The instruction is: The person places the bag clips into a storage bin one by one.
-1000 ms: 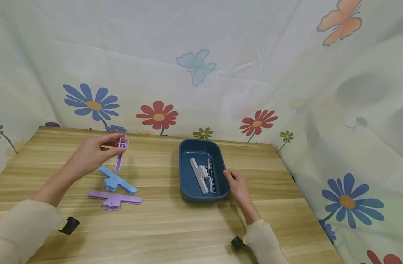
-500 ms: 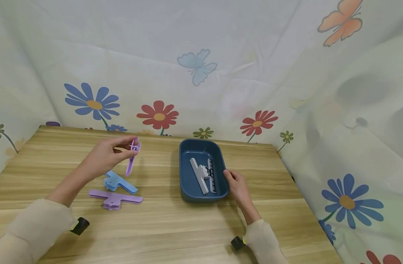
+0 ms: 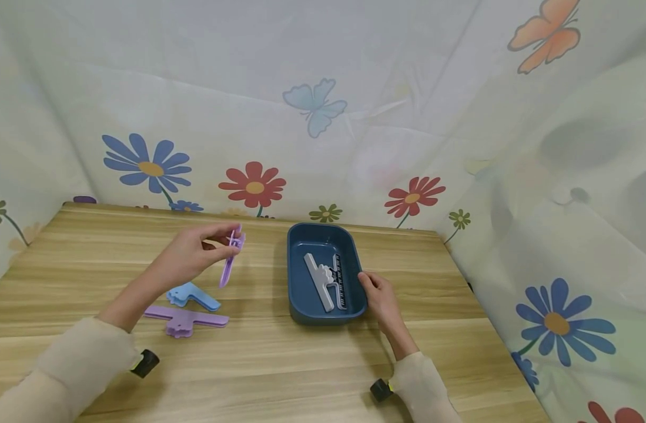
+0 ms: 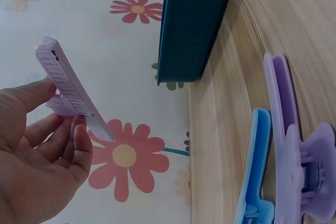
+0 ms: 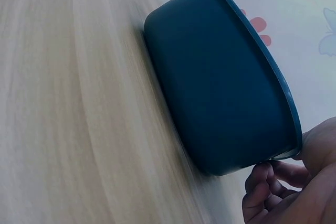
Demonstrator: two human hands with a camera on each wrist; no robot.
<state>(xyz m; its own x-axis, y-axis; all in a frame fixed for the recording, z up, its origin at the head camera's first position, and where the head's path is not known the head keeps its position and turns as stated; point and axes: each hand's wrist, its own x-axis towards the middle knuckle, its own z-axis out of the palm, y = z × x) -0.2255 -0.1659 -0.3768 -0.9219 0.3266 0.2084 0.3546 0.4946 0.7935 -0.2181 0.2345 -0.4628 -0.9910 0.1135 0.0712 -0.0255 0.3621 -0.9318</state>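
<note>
Between thumb and fingers, my left hand (image 3: 193,252) pinches a purple bag clip (image 3: 230,261) above the table, left of the blue bin. The left wrist view shows this clip (image 4: 65,80) tilted, its long bar slanting down away from the fingers. My right hand (image 3: 381,299) grips the right rim of the dark blue bin (image 3: 297,314), thumb at the edge and fingers curled against the outer wall in the right wrist view. Inside the bin lie a white clip (image 3: 318,282) and a black-and-white toothed clip (image 3: 341,288).
A light blue clip (image 3: 193,295), partly behind the left forearm, and another purple clip (image 3: 182,321) lie on the wooden table (image 3: 259,370) at left. A flower-printed curtain (image 3: 354,153) hangs along the table's back edge and right side.
My left hand has moved to the right toward the bin, carrying the purple bag clip, and its forearm now covers part of the blue clip. The right hand and bin have stayed put.
</note>
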